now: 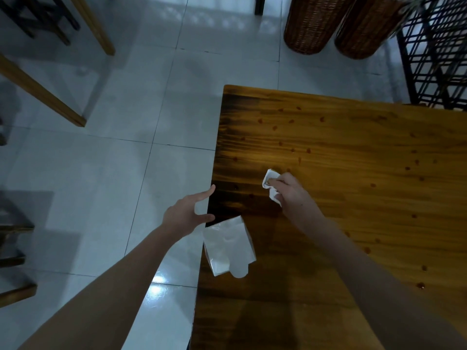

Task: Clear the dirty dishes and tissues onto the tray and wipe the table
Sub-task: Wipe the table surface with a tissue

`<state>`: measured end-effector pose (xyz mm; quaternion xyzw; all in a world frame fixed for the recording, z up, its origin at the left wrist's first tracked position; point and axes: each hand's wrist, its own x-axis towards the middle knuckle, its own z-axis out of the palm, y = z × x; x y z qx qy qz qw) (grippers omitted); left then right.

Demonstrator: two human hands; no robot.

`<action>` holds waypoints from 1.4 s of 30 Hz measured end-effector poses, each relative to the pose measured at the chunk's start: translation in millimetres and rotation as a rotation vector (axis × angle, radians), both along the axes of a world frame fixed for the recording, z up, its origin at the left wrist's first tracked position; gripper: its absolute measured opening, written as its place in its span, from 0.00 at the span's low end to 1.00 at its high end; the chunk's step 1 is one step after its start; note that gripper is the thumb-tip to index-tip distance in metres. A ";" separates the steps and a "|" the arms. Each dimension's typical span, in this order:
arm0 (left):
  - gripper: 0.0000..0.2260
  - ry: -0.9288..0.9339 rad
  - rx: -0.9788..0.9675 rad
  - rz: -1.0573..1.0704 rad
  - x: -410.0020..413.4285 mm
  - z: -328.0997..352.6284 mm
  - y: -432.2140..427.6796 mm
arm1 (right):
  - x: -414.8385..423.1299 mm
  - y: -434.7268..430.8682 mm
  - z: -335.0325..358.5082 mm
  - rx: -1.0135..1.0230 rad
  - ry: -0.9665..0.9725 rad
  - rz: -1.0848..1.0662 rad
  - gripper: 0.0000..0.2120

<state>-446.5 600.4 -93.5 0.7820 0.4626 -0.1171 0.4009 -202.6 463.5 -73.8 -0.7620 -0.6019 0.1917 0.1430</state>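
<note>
Table (353,223): rectangular, glossy varnished wood with strong grain, fills the right and lower centre of the frame. Small dark reddish spots (308,150) are scattered over its top.

Right hand (290,195): centre of the frame, fingers curled and pinching a crumpled white tissue (271,178). The tissue sits on the tabletop near the left edge of the table, partly covered by the fingers.

Left hand (184,213): left of centre, fingers and thumb spread wide, holding nothing. It hangs over the floor (101,185) beside the table's left edge; contact with the edge cannot be told.

Pack (227,248): white, boxy, wrapped in shiny film, lower centre, lying on the table's left edge and overhanging it slightly.

Floor: large glossy white tiles with thin dark joints. Upper right: two round woven wicker baskets (310,24) and a black lattice rack (439,51). Upper left: slanted light wooden beams (40,92)
</note>
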 end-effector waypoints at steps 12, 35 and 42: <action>0.34 -0.034 -0.016 -0.013 -2.4 1.6 -1.6 | 14.3 5.3 -0.1 -0.052 -0.064 0.210 0.26; 0.34 0.038 -0.005 -0.035 0.0 6.9 0.2 | -44.2 55.8 -6.8 0.004 0.070 -0.013 0.17; 0.34 0.052 -0.024 -0.030 1.0 8.8 0.8 | -22.2 9.3 -6.2 0.026 0.090 -0.254 0.12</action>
